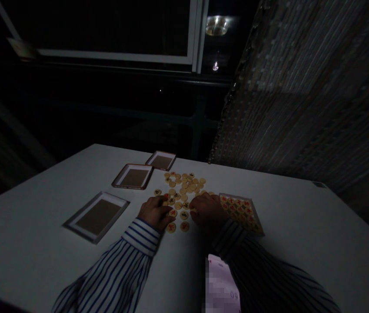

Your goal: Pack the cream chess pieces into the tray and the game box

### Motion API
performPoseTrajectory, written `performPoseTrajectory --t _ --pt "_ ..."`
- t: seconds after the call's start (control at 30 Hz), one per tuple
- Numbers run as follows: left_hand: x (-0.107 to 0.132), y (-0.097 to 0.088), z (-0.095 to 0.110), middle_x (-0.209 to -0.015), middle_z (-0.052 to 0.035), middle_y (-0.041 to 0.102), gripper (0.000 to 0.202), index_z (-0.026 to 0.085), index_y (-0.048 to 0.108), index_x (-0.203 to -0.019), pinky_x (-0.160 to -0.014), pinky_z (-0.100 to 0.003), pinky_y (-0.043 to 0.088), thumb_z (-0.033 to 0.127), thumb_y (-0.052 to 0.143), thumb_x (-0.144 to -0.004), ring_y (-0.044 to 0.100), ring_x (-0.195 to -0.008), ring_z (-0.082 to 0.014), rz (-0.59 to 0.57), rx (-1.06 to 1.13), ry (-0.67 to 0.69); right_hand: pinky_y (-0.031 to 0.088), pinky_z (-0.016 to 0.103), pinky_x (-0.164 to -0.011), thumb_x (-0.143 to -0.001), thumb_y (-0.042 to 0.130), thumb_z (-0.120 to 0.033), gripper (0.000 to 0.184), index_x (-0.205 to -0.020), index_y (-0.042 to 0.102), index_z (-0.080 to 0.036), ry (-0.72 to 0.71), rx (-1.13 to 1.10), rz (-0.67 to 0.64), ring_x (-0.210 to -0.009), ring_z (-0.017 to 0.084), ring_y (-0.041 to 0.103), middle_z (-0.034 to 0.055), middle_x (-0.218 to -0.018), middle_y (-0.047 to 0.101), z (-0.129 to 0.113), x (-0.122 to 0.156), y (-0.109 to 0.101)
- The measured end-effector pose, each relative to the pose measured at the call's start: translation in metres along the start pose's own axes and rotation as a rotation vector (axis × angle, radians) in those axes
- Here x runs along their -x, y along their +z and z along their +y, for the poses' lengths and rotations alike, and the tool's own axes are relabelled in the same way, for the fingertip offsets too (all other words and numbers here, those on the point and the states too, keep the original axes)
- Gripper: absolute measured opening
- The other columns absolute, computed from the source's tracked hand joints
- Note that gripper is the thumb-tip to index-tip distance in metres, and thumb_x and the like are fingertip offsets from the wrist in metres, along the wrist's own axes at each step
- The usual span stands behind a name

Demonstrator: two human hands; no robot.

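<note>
one white table (41, 226), dim room, dark window (106, 26)

A loose scatter of round, pale wooden game discs (184, 189) lies flat on the white table, each stamped with a red or black character, the heap thickest toward twelve o'clock and thinning to a few strays at six. The left hand (156, 212) rests palm down on the pile's seven o'clock edge, fingers touching discs. The right hand (207, 209) lies on its four o'clock edge, fingertips among the pieces.
</note>
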State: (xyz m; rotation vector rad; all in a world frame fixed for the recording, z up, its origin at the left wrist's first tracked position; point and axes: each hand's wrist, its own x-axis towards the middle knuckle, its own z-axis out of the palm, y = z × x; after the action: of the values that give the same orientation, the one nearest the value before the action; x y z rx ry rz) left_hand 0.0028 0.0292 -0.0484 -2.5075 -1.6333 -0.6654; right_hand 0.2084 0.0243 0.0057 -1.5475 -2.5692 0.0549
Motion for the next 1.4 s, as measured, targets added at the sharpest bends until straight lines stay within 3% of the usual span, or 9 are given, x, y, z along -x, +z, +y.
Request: performPoseTrajectory --t 0.33,0.5,0.73,0.87,1.03,1.4 --pt "0.001 0.003 -0.005 -0.104 -0.0090 0.060 0.035 0.025 0.068 -0.090 -0.076 -0.042 0.047 0.048 0.063 -0.063 0.055 -0.093 -0.0258 0.139 0.086 0.077 0.030 0.034 -0.078 -0.070 0.054 -0.025 0.018 -0.087 0.058 -0.020 0.035 -0.082 0.121 -0.090 0.021 0.048 0.0049 -0.089 0.061 0.000 0.000 0.002" --pt "-0.005 -0.008 0.000 -0.101 -0.0093 0.061 0.033 0.022 0.066 -0.094 -0.077 -0.041 0.047 0.043 0.058 -0.071 0.056 -0.092 -0.0239 0.128 0.143 0.084 0.035 0.030 -0.075 -0.069 0.056 -0.023 0.016 -0.084 0.056 -0.019 0.084 -0.346 0.288 -0.081 0.017 0.051 0.0016 -0.081 0.061 0.003 -0.003 0.004" --pt "-0.033 -0.033 0.034 -0.102 -0.0107 0.060 0.038 0.019 0.063 -0.098 -0.079 -0.043 0.045 0.040 0.062 -0.066 0.054 -0.093 -0.0265 0.074 0.110 0.063 0.041 0.026 -0.065 -0.071 0.054 -0.032 0.017 -0.082 0.055 -0.019 0.173 -0.819 0.415 -0.067 0.013 0.052 -0.0010 -0.072 0.055 0.008 -0.009 0.011" --pt "-0.043 -0.032 0.048 -0.100 -0.0082 0.061 0.033 0.019 0.062 -0.095 -0.078 -0.039 0.045 0.035 0.062 -0.066 0.054 -0.093 -0.0241 0.115 0.200 0.082 0.041 0.024 -0.057 -0.070 0.056 -0.033 0.017 -0.078 0.052 -0.018 0.196 -1.117 0.387 -0.061 0.012 0.052 -0.0013 -0.068 0.055 0.009 -0.012 0.012" --pt "-0.039 -0.023 0.054 -0.096 -0.0069 0.063 0.032 0.019 0.058 -0.098 -0.079 -0.039 0.044 0.032 0.060 -0.069 0.055 -0.090 -0.0225 0.183 0.278 0.088 0.043 0.025 -0.056 -0.067 0.059 -0.032 0.018 -0.074 0.050 -0.019 0.203 -1.276 0.335 -0.060 0.012 0.053 -0.0019 -0.064 0.055 0.007 -0.014 0.010" --pt "-0.034 -0.025 0.057 -0.090 -0.0061 0.065 0.024 0.018 0.059 -0.093 -0.075 -0.036 0.044 0.031 0.057 -0.074 0.057 -0.086 -0.0208 0.243 0.313 0.094 0.041 0.023 -0.053 -0.067 0.053 -0.030 0.011 -0.071 0.051 -0.020 0.193 -1.209 0.298 -0.058 0.012 0.054 -0.0032 -0.060 0.057 0.003 -0.011 0.002"
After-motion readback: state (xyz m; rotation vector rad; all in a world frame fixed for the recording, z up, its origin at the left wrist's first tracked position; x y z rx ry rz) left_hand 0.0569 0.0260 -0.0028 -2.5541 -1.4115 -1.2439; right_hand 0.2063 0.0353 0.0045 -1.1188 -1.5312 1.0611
